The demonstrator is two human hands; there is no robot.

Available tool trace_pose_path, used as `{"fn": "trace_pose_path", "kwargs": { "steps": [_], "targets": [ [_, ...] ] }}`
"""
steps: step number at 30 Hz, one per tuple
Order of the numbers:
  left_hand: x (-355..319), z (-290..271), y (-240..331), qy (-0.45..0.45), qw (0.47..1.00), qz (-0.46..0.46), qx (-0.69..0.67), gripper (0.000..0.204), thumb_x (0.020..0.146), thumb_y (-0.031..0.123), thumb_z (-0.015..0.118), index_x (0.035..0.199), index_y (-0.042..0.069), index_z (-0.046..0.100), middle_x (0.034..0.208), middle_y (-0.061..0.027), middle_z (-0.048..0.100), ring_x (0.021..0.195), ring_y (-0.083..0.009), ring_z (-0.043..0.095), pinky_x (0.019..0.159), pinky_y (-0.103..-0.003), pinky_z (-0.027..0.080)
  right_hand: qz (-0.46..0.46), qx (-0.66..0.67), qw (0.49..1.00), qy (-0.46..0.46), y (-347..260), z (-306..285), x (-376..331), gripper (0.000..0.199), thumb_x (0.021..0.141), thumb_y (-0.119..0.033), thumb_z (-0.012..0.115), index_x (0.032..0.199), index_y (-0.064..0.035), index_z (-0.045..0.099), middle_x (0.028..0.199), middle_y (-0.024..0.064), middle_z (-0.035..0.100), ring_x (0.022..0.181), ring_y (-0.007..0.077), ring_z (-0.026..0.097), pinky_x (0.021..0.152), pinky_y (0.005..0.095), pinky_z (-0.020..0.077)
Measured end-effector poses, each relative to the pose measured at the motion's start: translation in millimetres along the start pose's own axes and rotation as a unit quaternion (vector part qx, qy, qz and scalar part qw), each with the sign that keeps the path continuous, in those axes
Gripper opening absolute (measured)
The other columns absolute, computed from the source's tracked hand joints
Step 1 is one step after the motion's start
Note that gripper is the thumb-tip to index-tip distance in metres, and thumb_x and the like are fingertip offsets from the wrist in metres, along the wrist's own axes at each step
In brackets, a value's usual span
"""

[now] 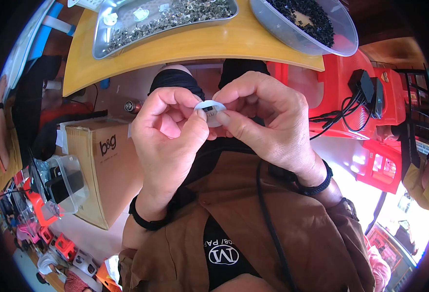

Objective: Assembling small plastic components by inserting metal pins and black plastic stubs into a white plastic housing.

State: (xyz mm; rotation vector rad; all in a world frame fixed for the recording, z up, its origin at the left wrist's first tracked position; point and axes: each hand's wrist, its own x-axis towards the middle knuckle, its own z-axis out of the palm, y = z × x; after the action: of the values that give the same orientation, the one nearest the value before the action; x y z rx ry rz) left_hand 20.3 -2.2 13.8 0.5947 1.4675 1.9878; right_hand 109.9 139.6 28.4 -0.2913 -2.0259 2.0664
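Observation:
Above my lap, a small round white plastic piece [214, 116] with a dark rectangular spot is pinched between both hands. The thumb and fingertips of my left hand [168, 134] grip its left edge. From the other side, my right hand [273, 121] pinches its right edge with thumb and index finger. The fingertips cover parts of the rim. Beyond the hands, a metal tray [127, 45] holds many small clear or silvery parts and a few white round pieces. A clear plastic bowl [338, 41] to its right contains small black parts.
The yellow table [190, 50] has its curved edge just beyond my hands. A cardboard box [117, 165] stands on the left beside a clear plastic bin [76, 194]. On the right are a red plastic stool [341, 87] and black boxes with cables [360, 87].

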Motion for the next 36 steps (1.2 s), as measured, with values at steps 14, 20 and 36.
{"fn": "trace_pose_path", "kwargs": {
  "steps": [14,20,36],
  "targets": [
    [1,7,-7,0.025,0.993,0.107,0.035,0.018,0.079,-0.016,0.058,0.091,-0.004,0.053,0.088,-0.0067,0.055,0.077,-0.0113,0.061,0.067,-0.024,0.055,-0.061,-0.031,0.993,0.092,12,10,6,0.011,0.073,0.0,0.066,0.081,-0.0011,0.059,0.073,0.0015,0.059,0.064,0.0058,0.06,0.055,0.0198,0.0479],
    [1,7,-9,0.032,0.99,0.128,0.052,0.019,0.079,-0.015,0.058,0.093,-0.004,0.052,0.091,-0.0062,0.054,0.079,-0.01,0.059,0.067,-0.022,0.053,-0.06,-0.102,0.99,0.077,5,10,5,0.015,0.074,0.011,0.063,0.087,0.0041,0.057,0.085,0.0044,0.059,0.078,0.0085,0.06,0.065,0.0214,0.0518],
    [3,7,-2,0.031,0.983,0.156,0.095,0.02,0.077,-0.011,0.062,0.094,-0.003,0.054,0.095,-0.0065,0.05,0.081,-0.0116,0.06,0.064,-0.022,0.053,-0.096,-0.053,0.991,0.071,2,11,0,0.016,0.076,0.008,0.064,0.091,0.001,0.062,0.09,0.0064,0.06,0.078,0.0092,0.063,0.063,0.0205,0.0534]
  ]
}}
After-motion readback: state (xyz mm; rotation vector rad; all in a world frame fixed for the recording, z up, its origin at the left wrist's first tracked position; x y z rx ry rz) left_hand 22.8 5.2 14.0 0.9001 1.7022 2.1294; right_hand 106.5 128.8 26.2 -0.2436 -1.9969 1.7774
